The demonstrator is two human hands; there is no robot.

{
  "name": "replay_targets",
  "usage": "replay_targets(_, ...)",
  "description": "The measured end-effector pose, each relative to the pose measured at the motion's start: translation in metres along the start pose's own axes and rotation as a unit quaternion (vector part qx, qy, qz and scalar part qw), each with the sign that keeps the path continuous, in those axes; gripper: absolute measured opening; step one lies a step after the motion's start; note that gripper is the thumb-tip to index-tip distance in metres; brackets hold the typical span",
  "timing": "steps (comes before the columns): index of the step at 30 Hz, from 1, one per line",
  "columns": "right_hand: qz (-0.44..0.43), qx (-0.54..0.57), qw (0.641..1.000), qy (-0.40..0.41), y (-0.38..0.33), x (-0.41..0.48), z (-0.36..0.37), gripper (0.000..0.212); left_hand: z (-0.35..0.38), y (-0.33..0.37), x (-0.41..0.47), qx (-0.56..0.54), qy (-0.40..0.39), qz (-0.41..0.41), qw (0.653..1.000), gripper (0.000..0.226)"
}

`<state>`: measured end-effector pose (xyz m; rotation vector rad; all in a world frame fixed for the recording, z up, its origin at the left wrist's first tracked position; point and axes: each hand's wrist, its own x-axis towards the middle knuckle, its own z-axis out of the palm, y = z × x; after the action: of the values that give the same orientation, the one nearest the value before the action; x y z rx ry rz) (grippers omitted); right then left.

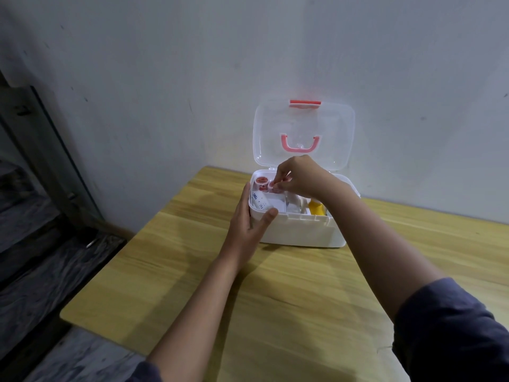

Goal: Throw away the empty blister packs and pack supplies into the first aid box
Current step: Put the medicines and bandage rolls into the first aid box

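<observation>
White plastic first aid box (pixel 303 230) stands on the wooden table (pixel 275 299), lid (pixel 303 128) up, and packing is under way (no blister packs in sight). Right hand (pixel 300 175) pinches a small red-and-white roll (pixel 274 186), probably tape, low over the back-left compartment, just beside a second roll (pixel 259 181). Left hand (pixel 248 216), fingers straight, braces the box's near-left corner. Next: lower it in, then release

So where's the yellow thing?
In the head view, the yellow thing sits inside the first aid box, toward its right end, beneath the wrist of the right hand, which pinches a small red roll.
</observation>
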<state>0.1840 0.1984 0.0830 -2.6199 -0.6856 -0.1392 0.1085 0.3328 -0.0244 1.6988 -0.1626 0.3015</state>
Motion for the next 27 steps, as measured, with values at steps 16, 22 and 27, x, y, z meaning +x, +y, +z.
replay_targets(16, 0.044, 0.013, 0.998, 0.042, -0.0103, -0.0007, 0.0027, 0.022, -0.0007, 0.0027, -0.0003, 0.009, 0.004, 0.009, 1.0, 0.08)
replay_targets(22, 0.081, 0.029, 0.993, 0.079, -0.0079, -0.0008, 0.0054, 0.025, -0.0008, 0.0032, 0.0, 0.005, -0.003, 0.02, 1.0, 0.076)
replay_targets(27, 0.091, 0.017, 0.994, 0.056, -0.0107, -0.0011, 0.0074, 0.026, -0.0021, 0.0031, 0.0001, 0.0, 0.0, 0.023, 1.0, 0.073)
